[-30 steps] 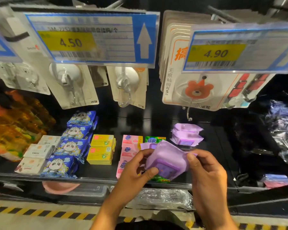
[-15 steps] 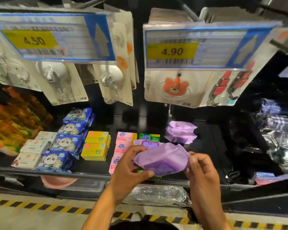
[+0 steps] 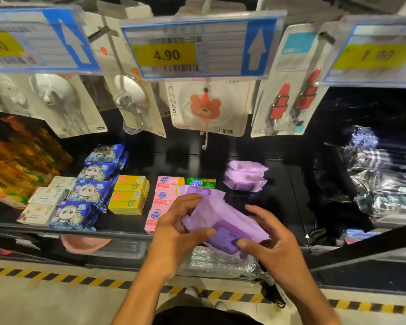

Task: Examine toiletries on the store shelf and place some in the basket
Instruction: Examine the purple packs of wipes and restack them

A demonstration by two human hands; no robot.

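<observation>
dark shelf point(image 3: 288, 195) space is seen under hanging price tags point(image 3: 167, 55), with panda packs point(image 3: 89, 191), yellow boxes point(image 3: 130, 194), pink boxes point(image 3: 167, 195) and a green box point(image 3: 201, 182) laid in rows on it. a purple pack point(image 3: 223, 221) is held just in front of the shelf edge, gripped at its left by the left hand point(image 3: 181, 228) and pinched at its lower right by the right hand point(image 3: 272, 245). a purple stack point(image 3: 245, 175) is left further back on the shelf, apart from both hands.
</observation>
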